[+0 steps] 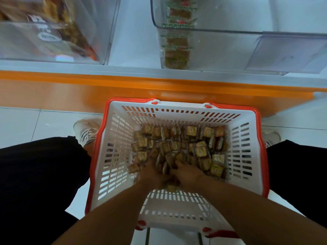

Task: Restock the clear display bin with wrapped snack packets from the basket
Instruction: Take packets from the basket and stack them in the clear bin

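Observation:
A white basket with a red rim [116,138] stands on the floor between my legs. Its bottom is covered with several small wrapped snack packets [201,149]. Both hands are down inside it, side by side. My left hand [152,172] and my right hand [187,174] press a bunch of upright packets [166,163] between them. Up on the shelf stands the clear display bin [221,50], with one stack of the same packets [178,41] along its left side.
A second clear bin [53,32] with other snacks stands at the left on the white shelf, whose front edge is orange [123,89]. My black-trousered legs and pale shoes [85,129] flank the basket on the tiled floor.

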`<control>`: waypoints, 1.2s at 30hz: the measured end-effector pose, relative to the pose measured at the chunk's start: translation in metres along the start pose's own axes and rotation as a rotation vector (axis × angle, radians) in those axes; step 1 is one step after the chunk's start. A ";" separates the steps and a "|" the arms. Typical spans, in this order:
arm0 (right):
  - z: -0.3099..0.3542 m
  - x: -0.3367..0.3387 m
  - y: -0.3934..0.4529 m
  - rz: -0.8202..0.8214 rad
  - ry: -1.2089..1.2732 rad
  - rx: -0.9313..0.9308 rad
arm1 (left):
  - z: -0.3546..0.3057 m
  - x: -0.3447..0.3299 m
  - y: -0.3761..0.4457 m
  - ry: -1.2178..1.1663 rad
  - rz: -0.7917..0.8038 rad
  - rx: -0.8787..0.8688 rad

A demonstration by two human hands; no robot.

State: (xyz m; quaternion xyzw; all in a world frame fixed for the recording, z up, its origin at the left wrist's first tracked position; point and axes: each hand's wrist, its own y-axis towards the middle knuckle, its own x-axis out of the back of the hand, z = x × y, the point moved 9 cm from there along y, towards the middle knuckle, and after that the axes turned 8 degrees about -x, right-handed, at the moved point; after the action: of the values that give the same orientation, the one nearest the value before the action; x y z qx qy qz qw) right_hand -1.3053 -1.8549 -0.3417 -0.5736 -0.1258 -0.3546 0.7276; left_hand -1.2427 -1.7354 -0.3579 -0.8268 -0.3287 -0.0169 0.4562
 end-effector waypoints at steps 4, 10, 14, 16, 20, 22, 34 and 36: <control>-0.004 -0.005 0.003 -0.008 0.245 -0.117 | -0.009 0.001 0.010 0.188 0.015 -0.080; -0.004 0.007 0.007 -0.102 0.726 -0.171 | -0.006 0.014 0.011 -0.140 -0.045 -0.025; -0.002 0.044 -0.002 -0.129 0.906 -0.109 | -0.027 0.029 0.006 -0.368 -0.051 -0.040; 0.001 0.071 -0.008 -0.094 0.886 -0.089 | -0.037 0.038 0.004 -0.477 -0.028 0.040; 0.011 0.138 -0.040 -0.006 0.815 -0.086 | -0.084 0.055 -0.009 -0.614 0.056 0.027; 0.023 0.181 -0.069 -0.020 0.764 -0.026 | -0.115 0.064 -0.020 -0.647 0.143 -0.055; 0.060 0.397 -0.283 -0.551 0.945 0.257 | -0.325 0.122 -0.167 -0.470 0.578 -0.466; 0.055 0.407 -0.293 -0.646 0.984 0.275 | -0.353 0.139 -0.185 -0.512 0.524 -0.522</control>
State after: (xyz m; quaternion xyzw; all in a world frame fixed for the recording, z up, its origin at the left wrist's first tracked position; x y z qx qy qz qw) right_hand -1.1949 -1.9815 0.1338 -0.1756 0.0131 -0.7617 0.6235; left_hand -1.1416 -1.8640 0.0309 -0.9471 -0.1953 0.2218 0.1253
